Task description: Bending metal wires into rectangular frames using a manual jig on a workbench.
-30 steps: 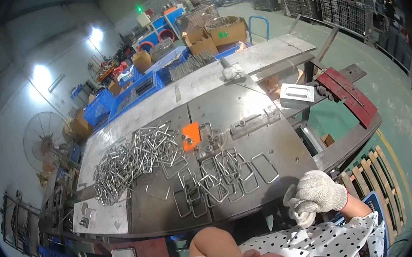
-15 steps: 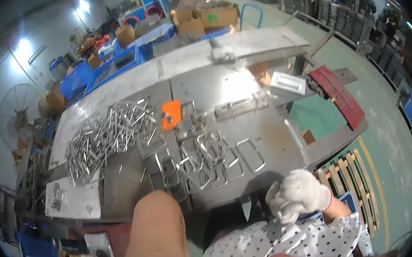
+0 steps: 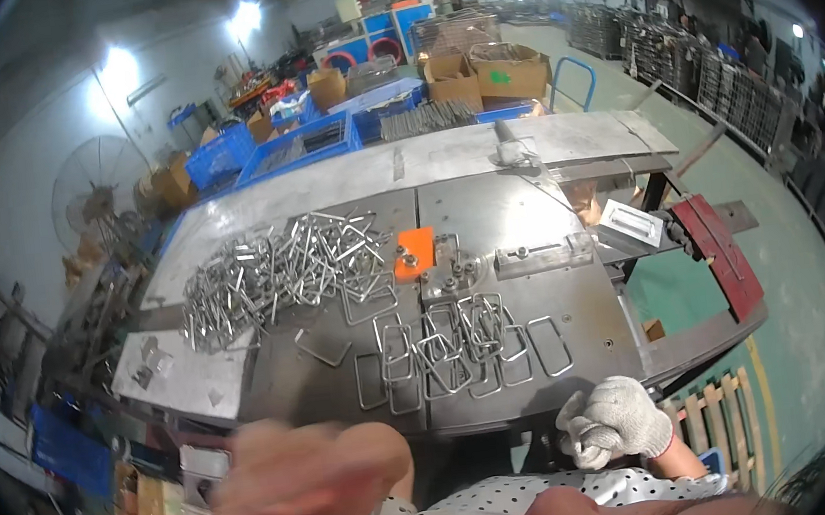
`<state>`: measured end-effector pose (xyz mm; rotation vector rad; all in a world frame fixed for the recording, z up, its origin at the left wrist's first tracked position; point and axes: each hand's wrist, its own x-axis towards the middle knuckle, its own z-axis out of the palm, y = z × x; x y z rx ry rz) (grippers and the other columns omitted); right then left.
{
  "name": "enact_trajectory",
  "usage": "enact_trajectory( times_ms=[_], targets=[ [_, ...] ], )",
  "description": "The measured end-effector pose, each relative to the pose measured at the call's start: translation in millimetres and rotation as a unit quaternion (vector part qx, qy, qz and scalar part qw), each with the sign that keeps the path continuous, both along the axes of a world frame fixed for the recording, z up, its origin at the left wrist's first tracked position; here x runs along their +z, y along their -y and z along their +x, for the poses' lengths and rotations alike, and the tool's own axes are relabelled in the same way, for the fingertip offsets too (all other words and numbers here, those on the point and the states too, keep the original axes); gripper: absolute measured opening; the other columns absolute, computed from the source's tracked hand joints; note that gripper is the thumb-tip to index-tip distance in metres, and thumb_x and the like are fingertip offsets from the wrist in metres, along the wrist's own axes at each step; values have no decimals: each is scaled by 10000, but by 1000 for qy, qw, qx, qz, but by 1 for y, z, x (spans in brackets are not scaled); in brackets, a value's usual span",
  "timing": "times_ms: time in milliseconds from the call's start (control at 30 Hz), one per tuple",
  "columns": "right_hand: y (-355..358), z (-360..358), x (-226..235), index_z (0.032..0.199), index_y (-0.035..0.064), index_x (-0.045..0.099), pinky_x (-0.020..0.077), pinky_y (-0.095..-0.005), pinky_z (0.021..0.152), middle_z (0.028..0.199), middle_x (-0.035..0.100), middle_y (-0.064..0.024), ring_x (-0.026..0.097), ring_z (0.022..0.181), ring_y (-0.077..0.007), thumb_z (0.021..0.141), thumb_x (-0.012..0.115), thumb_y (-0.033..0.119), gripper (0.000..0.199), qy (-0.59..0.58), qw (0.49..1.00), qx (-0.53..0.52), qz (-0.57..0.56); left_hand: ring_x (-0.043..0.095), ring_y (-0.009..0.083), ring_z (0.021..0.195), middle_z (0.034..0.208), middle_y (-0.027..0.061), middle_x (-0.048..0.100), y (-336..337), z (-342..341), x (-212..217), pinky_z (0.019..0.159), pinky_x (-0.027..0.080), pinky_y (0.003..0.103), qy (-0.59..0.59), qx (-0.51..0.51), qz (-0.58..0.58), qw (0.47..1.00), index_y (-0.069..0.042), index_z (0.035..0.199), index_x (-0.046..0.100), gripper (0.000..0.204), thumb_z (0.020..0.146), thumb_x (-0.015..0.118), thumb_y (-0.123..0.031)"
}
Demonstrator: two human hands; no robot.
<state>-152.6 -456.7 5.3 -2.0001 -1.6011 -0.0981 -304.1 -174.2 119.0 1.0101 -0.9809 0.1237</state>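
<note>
My left hand (image 3: 306, 485) is bare and smeared by motion in front of my body, low and left of the table's front edge; its fingers cannot be made out. My right hand (image 3: 619, 422), in a white knitted glove, hangs just off the table's front edge with its fingers curled in; whatever is inside them, if anything, is hidden. On the metal table, bent rectangular wire frames (image 3: 439, 365) lie spread near the front middle. To their left rises a big tangled heap of similar wire pieces (image 3: 283, 266). One loose bent piece (image 3: 324, 349) rests apart between them.
An orange plate (image 3: 414, 255) with small metal parts sits by a metal block fixture (image 3: 447, 279). Farther right are a metal bar fixture (image 3: 545, 256), a white tray (image 3: 630, 225) and a red plate (image 3: 723, 260). Blue crates (image 3: 305, 146) stand behind; a wooden pallet (image 3: 719, 421) lies right.
The view has tilted up and turned left. My left forearm has drawn back, and my left hand now shows low in front of me. My right hand stays curled by the table edge.
</note>
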Motion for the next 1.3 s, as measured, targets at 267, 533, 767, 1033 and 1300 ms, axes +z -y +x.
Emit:
enact_trajectory(
  times_ms=[267, 533, 767, 1033, 1300],
  targets=[
    [2, 3, -13, 861, 108, 705, 464, -442, 668, 761, 593, -82, 598, 725, -326, 747, 740, 388, 304, -36, 999, 5, -1, 427, 195, 1436, 1569, 170, 452, -16, -17, 14, 1165, 324, 386, 14, 63, -19, 998, -55, 1620, 290, 702, 1092, 454, -487],
    [8, -5, -19, 859, 125, 721, 470, -450, 668, 760, 609, -81, 606, 714, -340, 705, 753, 356, 279, -25, 999, -18, -25, 442, 161, 1424, 1568, 147, 461, -32, -31, 11, 1153, 334, 361, 70, 52, -43, 995, -82, 1632, 287, 684, 1097, 454, -474],
    [0, -3, -5, 907, 176, 755, 474, -462, 682, 742, 591, -86, 615, 738, -340, 769, 709, 419, 284, -35, 998, -42, -30, 436, 160, 1440, 1588, 138, 441, -57, -54, 18, 1174, 328, 358, 347, -102, -19, 932, -99, 1638, 279, 663, 1103, 443, -457],
    [-16, 1, -14, 823, 158, 734, 464, -440, 653, 728, 575, -63, 599, 699, -316, 693, 721, 405, 279, -30, 999, -19, -29, 541, 175, 1073, 1095, 32, 565, 5, -52, 50, 884, 484, 433, -25, 333, -260, 906, -146, 1135, 626, 148, 990, 603, -124],
    [-14, 11, -30, 834, 115, 700, 469, -458, 695, 758, 585, -87, 598, 731, -343, 700, 736, 414, 330, -20, 1000, 0, -15, 604, 233, 1141, 1163, 68, 638, -27, -50, 60, 1003, 470, 384, 24, 210, -105, 972, -124, 1272, 612, 264, 1043, 601, -254]
  ],
)
